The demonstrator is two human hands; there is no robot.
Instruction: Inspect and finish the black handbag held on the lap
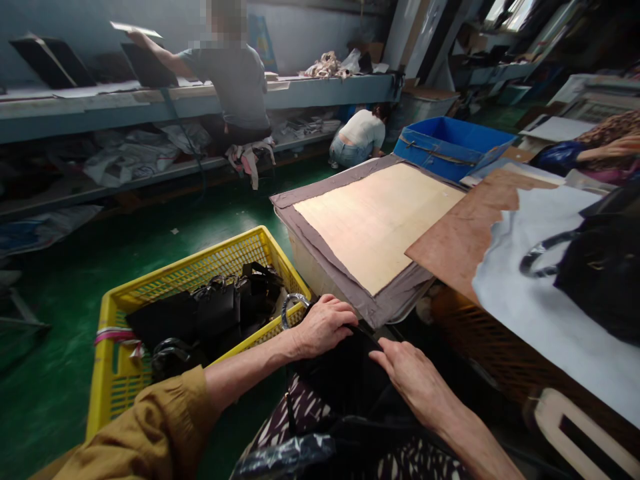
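A black bag (345, 380) lies across my lap, on dark patterned cloth. One ring-shaped handle (290, 308) in clear plastic wrap sticks up at its far side. Another plastic-wrapped handle (287, 457) shows at the near side. My left hand (326, 325) has its fingers curled over the bag's upper edge. On the right of the same edge, my right hand (413, 377) pinches the black material between thumb and fingers. The bag's inside is hidden from view.
A yellow basket (185, 261) with black bags (215, 310) stands at left. Ahead is a board-topped table (380, 213) and a blue bin (450, 150). A black bag (605, 267) rests on white sheeting (540, 267) at right. Two people (235, 87) (357, 137) are by the far bench.
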